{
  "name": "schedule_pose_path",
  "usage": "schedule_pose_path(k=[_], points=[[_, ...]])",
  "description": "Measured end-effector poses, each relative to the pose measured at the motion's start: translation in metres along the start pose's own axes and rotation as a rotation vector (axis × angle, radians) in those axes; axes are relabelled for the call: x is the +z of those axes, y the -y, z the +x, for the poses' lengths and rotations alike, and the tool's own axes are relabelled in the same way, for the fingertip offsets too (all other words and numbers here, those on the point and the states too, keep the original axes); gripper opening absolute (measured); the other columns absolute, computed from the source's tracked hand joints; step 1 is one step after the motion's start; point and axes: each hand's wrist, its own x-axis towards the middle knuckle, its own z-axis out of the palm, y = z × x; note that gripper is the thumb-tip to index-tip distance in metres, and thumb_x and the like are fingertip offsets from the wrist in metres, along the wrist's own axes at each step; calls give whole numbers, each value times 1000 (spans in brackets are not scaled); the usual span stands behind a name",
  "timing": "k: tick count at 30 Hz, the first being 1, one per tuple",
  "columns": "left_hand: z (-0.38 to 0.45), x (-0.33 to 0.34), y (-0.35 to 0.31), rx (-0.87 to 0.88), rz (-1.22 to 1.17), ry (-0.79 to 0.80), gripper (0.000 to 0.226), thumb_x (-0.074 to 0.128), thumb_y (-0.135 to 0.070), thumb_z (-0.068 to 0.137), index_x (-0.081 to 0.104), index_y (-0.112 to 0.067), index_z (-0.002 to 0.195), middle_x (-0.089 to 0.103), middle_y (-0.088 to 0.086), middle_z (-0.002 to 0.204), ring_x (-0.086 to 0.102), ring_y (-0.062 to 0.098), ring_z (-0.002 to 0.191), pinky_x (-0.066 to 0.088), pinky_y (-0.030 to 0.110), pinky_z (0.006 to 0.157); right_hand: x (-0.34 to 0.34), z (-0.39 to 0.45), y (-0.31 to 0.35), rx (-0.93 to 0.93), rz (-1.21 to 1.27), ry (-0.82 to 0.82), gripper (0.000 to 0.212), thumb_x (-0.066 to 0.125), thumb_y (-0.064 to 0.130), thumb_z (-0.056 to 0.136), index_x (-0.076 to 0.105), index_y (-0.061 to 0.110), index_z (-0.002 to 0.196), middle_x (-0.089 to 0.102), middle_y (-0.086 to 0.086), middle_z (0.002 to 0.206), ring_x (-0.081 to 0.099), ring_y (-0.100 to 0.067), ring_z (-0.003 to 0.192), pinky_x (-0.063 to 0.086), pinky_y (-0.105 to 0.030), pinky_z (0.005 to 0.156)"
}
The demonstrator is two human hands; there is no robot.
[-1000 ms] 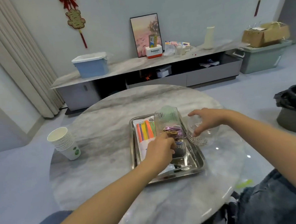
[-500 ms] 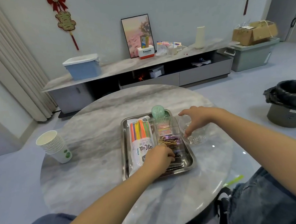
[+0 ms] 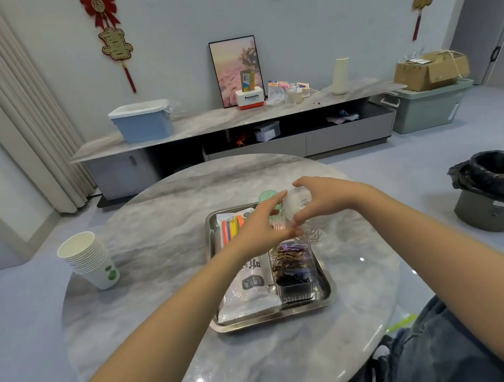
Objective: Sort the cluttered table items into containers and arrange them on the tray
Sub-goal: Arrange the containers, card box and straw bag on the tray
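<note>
My right hand [image 3: 329, 196] grips a clear round bowl [image 3: 297, 206], tipped on its side above the far end of the steel tray [image 3: 270, 323]. My left hand [image 3: 262, 228] is raised beside it, fingers stretched and touching the bowl's rim. Thin small clips [image 3: 314, 235] show just below the bowl. On the tray lie a white packet with coloured sticks [image 3: 248, 294] and a clear plastic box of dark clips and wrappers [image 3: 294, 272]. A clear container with a green lid [image 3: 266, 197] stands behind my left fingers, partly hidden.
The tray sits on a round marble table [image 3: 160, 255]. A stack of paper cups [image 3: 87, 260] lies tilted near the table's left edge. A black-lined bin [image 3: 492, 189] stands on the floor to the right. A low cabinet runs along the back wall.
My right hand has lifted the clear bowl off the table and tipped it over the tray. My left hand has left the clear box and risen to the bowl's rim.
</note>
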Motion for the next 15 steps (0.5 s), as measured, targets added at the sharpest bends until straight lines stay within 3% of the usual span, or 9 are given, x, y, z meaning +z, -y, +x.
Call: schedule_pose_path(k=[4, 7, 11, 15], points=[[11, -17, 6, -8, 13, 79, 100, 80, -36, 71, 16, -38, 148, 28, -8, 153, 31, 12, 138, 36, 35, 108, 8, 14, 11, -57, 120, -22, 100, 76, 45, 70, 20, 17, 148, 27, -1, 153, 34, -20, 135, 35, -34, 106], [21, -32, 19, -26, 23, -9, 100, 82, -34, 69, 21, -33, 149, 32, -3, 151, 33, 16, 138, 38, 37, 107, 14, 31, 21, -125, 219, -101, 99, 76, 45, 71, 20, 16, 148, 24, -1, 155, 28, -19, 139, 29, -34, 111], [28, -49, 43, -90, 23, -211, 97, 80, -34, 72, 22, -25, 149, 31, 1, 152, 33, 19, 137, 34, 34, 106, 25, 55, 29, -155, 318, -248, 72, 63, 43, 85, 32, 16, 144, 33, -1, 150, 35, -17, 135, 31, -32, 109], [44, -56, 76, -191, 15, -283, 99, 81, -34, 72, 21, -23, 149, 28, 2, 153, 30, 20, 139, 31, 35, 109, 40, 86, 33, -125, 312, -169, 49, 46, 36, 97, 41, 15, 141, 45, -2, 144, 47, -18, 125, 35, -25, 97]])
